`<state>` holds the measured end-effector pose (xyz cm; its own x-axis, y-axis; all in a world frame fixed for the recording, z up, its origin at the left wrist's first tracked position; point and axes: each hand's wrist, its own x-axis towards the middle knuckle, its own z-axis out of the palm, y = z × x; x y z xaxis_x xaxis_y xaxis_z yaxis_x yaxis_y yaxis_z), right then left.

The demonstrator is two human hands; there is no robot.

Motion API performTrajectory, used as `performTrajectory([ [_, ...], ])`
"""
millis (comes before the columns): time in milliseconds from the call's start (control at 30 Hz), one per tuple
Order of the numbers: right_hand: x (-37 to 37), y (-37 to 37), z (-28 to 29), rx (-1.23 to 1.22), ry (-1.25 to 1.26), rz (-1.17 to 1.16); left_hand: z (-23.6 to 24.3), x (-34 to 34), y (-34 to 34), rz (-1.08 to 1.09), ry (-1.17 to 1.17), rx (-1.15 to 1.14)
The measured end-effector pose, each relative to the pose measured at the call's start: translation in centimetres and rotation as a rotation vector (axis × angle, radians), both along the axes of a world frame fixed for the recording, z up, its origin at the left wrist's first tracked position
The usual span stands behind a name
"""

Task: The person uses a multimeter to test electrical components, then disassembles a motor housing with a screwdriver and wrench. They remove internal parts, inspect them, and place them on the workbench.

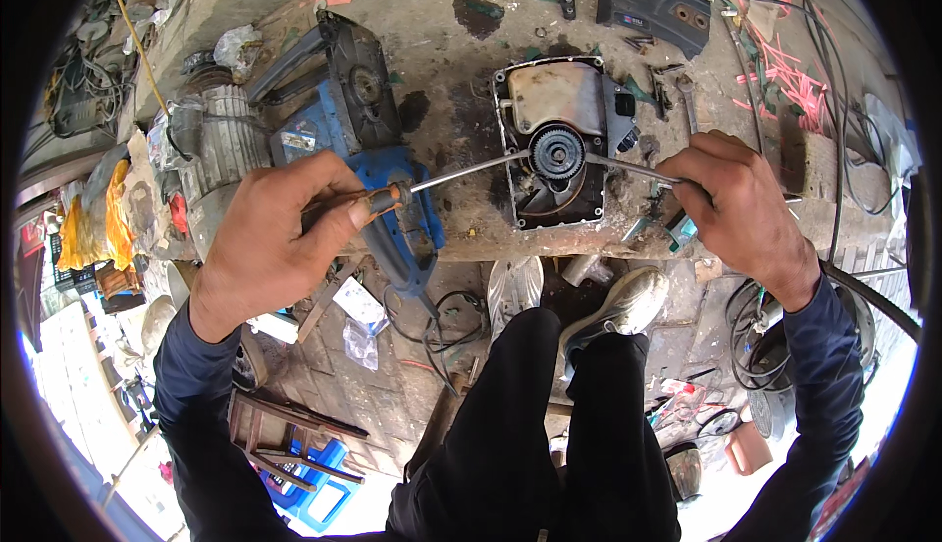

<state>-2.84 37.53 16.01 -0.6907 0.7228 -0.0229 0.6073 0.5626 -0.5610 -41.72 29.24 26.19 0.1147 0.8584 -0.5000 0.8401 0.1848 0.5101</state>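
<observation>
My left hand is closed round the brownish-orange handle of a screwdriver. Its long shaft reaches right, and the tip meets the left edge of a dark round gear. From the other side, my right hand grips a slim metal tool whose end touches the gear's right edge; its handle is hidden in my fingers. The gear sits in an open black housing with a cream-coloured tank in its upper part. To the left lies a blue and black power tool body with a loop handle.
A black plastic cover lies at the far right of the worn bench, near a wrench. Pink strips and black cables are at the right. A finned grey motor stands at the left. My shoes are below the bench.
</observation>
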Motion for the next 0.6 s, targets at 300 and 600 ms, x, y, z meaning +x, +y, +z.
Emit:
performTrajectory([
  [300,0.0,-0.1,0.0,-0.017,0.010,-0.008,1.4,2.8,-0.6,-0.314,0.218,0.293],
  [600,-0.2,0.0,0.1,-0.034,0.003,-0.015,1.7,4.5,-1.2,-0.326,0.268,0.259],
])
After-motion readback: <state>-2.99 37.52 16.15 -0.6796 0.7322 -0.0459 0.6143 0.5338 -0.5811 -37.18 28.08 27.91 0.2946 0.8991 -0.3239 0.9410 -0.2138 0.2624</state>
